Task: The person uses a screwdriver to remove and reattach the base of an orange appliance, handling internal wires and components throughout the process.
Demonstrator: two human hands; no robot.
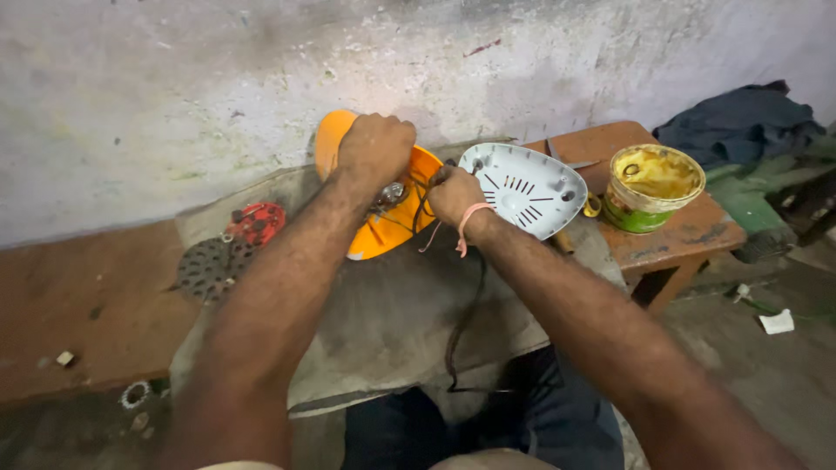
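Left hand [376,148]: closed in a fist over the upper rim of the orange plastic appliance shell [383,228], pressing it down, apparently so that the open inside faces the person and stays steady.
Right hand [455,195]: fingers pinched narrow on dark wires at the shell's right edge, just beside the small metal part [389,195] inside it; a pink thread is tied round the wrist.
Orange shell: tilted on the grey cloth [383,322], in the middle of the low table [78,305], between the two hands.
Black cord [466,318]: runs from the right hand down over the cloth toward the person's lap, hanging slack.
White triangular plastic cover with vent slots [522,187]: lies inner side up just right of the shell, touching the right hand's far side or nearly so; I cannot tell which.
Red round part [258,222] and perforated metal disc [209,268]: set aside left of the shell, near each other.
Green tin of yellow paste [651,187]: stands on the small wooden stool [688,235], well apart on the right.
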